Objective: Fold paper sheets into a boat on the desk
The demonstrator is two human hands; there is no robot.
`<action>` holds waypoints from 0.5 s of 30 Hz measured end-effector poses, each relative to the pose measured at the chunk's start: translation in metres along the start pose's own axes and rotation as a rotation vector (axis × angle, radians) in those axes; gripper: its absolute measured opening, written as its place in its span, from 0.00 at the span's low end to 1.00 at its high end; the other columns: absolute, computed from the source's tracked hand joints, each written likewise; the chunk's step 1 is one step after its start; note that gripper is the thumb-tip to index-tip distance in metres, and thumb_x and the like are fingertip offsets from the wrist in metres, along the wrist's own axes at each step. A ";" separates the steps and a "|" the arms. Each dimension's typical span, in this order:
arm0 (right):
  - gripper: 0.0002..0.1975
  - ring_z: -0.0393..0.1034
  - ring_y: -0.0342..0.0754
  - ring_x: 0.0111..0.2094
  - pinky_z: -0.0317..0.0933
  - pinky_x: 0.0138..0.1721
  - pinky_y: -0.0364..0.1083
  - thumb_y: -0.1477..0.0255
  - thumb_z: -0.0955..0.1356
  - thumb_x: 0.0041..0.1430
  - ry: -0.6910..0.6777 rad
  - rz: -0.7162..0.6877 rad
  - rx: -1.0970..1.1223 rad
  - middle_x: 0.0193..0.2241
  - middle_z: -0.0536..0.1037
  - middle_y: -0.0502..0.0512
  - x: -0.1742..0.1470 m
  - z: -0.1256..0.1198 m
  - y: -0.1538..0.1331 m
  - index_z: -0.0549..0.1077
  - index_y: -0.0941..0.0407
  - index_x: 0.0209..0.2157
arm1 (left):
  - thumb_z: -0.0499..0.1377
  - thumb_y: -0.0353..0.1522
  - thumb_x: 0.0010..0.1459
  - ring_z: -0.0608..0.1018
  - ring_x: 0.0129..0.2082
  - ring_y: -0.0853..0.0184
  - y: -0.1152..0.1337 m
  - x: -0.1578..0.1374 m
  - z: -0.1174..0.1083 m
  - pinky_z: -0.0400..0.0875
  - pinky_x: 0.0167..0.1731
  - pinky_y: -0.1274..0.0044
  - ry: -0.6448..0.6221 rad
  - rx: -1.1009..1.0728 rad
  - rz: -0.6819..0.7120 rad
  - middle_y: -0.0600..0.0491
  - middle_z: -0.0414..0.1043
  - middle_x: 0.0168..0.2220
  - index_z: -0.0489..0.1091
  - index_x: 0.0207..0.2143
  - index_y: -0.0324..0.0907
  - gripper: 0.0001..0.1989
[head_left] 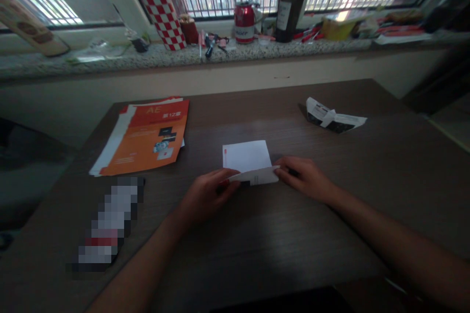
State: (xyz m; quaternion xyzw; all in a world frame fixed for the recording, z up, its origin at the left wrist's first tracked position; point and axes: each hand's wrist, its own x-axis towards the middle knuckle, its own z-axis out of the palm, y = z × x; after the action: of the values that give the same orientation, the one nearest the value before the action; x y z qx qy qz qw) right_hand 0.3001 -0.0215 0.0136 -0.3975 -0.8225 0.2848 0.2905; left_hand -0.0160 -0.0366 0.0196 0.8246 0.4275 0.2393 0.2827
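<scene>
A white sheet of paper [247, 155] lies on the dark wooden table, its near edge folded up into a flap that shows printing on its outer side. My left hand [211, 193] pinches the left end of that flap between thumb and fingers. At the flap's right end, my right hand [303, 176] grips the corner with its fingers closed. Farther off to the right stands a folded paper boat [332, 118], white with dark printed patches.
Orange booklets [150, 139] lie at the table's back left, with a pixelated phone-like object [110, 225] nearer. Along the granite windowsill [125, 63] stand a red-checked container [167, 22], a red can [244, 24], a dark drink cup [290, 10] and a yellow box [338, 27].
</scene>
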 end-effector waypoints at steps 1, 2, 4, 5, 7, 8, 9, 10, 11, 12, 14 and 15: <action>0.12 0.73 0.46 0.33 0.65 0.35 0.45 0.63 0.65 0.74 -0.004 -0.006 0.003 0.32 0.78 0.52 0.000 0.000 0.001 0.76 0.55 0.40 | 0.59 0.35 0.70 0.80 0.31 0.68 0.000 0.001 0.001 0.74 0.32 0.77 0.013 -0.007 -0.016 0.54 0.80 0.37 0.75 0.52 0.45 0.10; 0.12 0.73 0.47 0.34 0.65 0.36 0.45 0.62 0.66 0.73 -0.014 -0.024 0.001 0.34 0.78 0.53 0.001 0.000 0.002 0.76 0.55 0.40 | 0.58 0.35 0.71 0.80 0.29 0.69 0.000 0.001 0.002 0.73 0.30 0.77 0.025 -0.013 -0.034 0.55 0.80 0.34 0.76 0.50 0.45 0.10; 0.12 0.74 0.50 0.40 0.67 0.40 0.48 0.60 0.70 0.70 -0.034 -0.078 -0.027 0.39 0.79 0.56 0.001 0.000 0.006 0.76 0.55 0.42 | 0.57 0.35 0.72 0.79 0.26 0.69 0.000 0.002 0.002 0.70 0.27 0.78 0.037 -0.015 -0.074 0.56 0.79 0.31 0.76 0.47 0.43 0.09; 0.12 0.75 0.52 0.43 0.68 0.44 0.49 0.60 0.71 0.69 -0.044 -0.107 -0.048 0.42 0.80 0.57 0.001 0.000 0.008 0.76 0.55 0.43 | 0.57 0.36 0.72 0.79 0.26 0.69 0.000 0.003 0.002 0.69 0.26 0.78 0.041 -0.014 -0.095 0.56 0.79 0.30 0.76 0.46 0.42 0.10; 0.11 0.74 0.54 0.49 0.68 0.50 0.52 0.62 0.72 0.68 -0.062 -0.143 -0.081 0.46 0.80 0.59 0.002 0.000 0.011 0.76 0.54 0.46 | 0.56 0.36 0.73 0.79 0.25 0.69 0.000 0.003 0.002 0.69 0.25 0.78 0.046 -0.021 -0.131 0.56 0.78 0.28 0.76 0.44 0.42 0.10; 0.10 0.74 0.54 0.50 0.68 0.51 0.53 0.63 0.72 0.69 -0.071 -0.151 -0.091 0.47 0.80 0.59 0.003 0.000 0.012 0.76 0.54 0.47 | 0.56 0.36 0.73 0.79 0.25 0.69 -0.001 0.003 0.003 0.69 0.25 0.78 0.045 -0.033 -0.146 0.56 0.78 0.28 0.75 0.43 0.42 0.10; 0.09 0.74 0.54 0.50 0.68 0.51 0.53 0.64 0.71 0.69 -0.081 -0.153 -0.098 0.46 0.80 0.58 0.003 0.001 0.013 0.76 0.53 0.46 | 0.56 0.36 0.73 0.79 0.25 0.69 -0.001 0.003 0.003 0.69 0.25 0.78 0.043 -0.049 -0.160 0.57 0.78 0.28 0.75 0.43 0.42 0.10; 0.08 0.74 0.54 0.49 0.68 0.50 0.53 0.65 0.70 0.70 -0.090 -0.154 -0.102 0.45 0.80 0.58 0.004 0.001 0.014 0.77 0.53 0.45 | 0.56 0.36 0.73 0.80 0.25 0.69 -0.001 0.003 0.003 0.69 0.25 0.79 0.045 -0.065 -0.170 0.57 0.78 0.28 0.75 0.42 0.42 0.10; 0.07 0.74 0.54 0.48 0.68 0.49 0.53 0.66 0.70 0.70 -0.094 -0.154 -0.107 0.44 0.80 0.58 0.004 0.002 0.014 0.77 0.54 0.44 | 0.56 0.36 0.73 0.80 0.25 0.70 -0.001 0.003 0.004 0.70 0.25 0.79 0.049 -0.077 -0.176 0.57 0.78 0.28 0.74 0.41 0.42 0.10; 0.06 0.74 0.53 0.48 0.68 0.48 0.53 0.66 0.70 0.70 -0.094 -0.153 -0.111 0.44 0.80 0.58 0.004 0.003 0.014 0.78 0.54 0.42 | 0.56 0.36 0.73 0.80 0.25 0.70 -0.001 0.003 0.004 0.70 0.25 0.79 0.053 -0.084 -0.177 0.57 0.78 0.27 0.74 0.40 0.42 0.10; 0.07 0.75 0.53 0.47 0.69 0.48 0.53 0.66 0.69 0.71 -0.085 -0.150 -0.116 0.43 0.80 0.58 0.005 0.004 0.015 0.78 0.53 0.40 | 0.56 0.35 0.73 0.79 0.24 0.70 -0.001 0.004 0.005 0.69 0.25 0.79 0.072 -0.066 -0.165 0.58 0.77 0.26 0.73 0.39 0.42 0.10; 0.07 0.75 0.53 0.46 0.69 0.48 0.53 0.67 0.69 0.71 -0.080 -0.148 -0.117 0.43 0.80 0.57 0.005 0.005 0.016 0.79 0.53 0.40 | 0.57 0.35 0.73 0.79 0.24 0.69 -0.001 0.004 0.005 0.69 0.26 0.78 0.089 -0.042 -0.151 0.58 0.76 0.26 0.74 0.39 0.42 0.09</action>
State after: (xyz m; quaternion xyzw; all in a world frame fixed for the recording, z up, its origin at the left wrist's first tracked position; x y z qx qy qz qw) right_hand 0.3017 -0.0106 0.0007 -0.3403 -0.8756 0.2299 0.2542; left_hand -0.0112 -0.0336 0.0156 0.7725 0.4954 0.2629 0.2978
